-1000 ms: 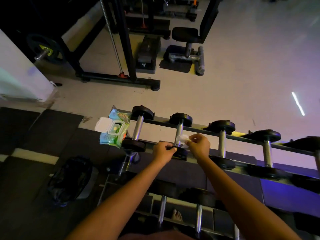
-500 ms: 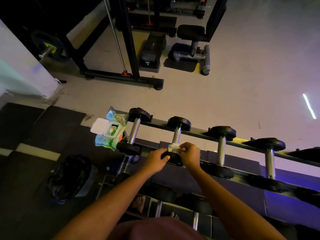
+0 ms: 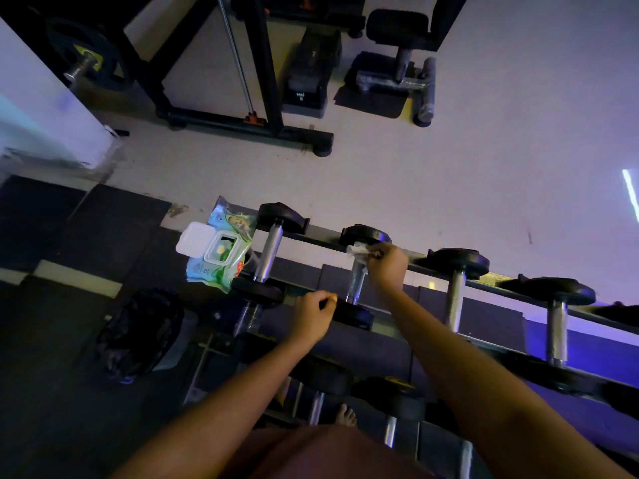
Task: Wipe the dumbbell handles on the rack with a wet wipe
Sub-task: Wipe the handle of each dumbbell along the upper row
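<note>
Right hand (image 3: 387, 267): fingers curled, pinching a crumpled white wet wipe (image 3: 358, 251) against the far end of the knurled chrome handle (image 3: 356, 285) of a black-plated dumbbell (image 3: 356, 316), second from the left. The wipe touches the handle just below the far plate and pokes out to the left of my fingers.

Left hand (image 3: 313, 316): fingers curled at the left rim of the same dumbbell's near plate. It appears to grip that rim, though the dim light leaves the contact uncertain.

The dumbbell lies across the top tier of the dark metal rack (image 3: 323, 237), handle running near to far, one plate at each rail.

A green-and-blue soft pack of wipes (image 3: 221, 267), white flip lid open, sits at the rack's left end, touching the first dumbbell (image 3: 268, 257). Two more dumbbells rest on the same tier to the right. A black bag (image 3: 138, 337) lies on the dark floor mat, left of the rack.
</note>
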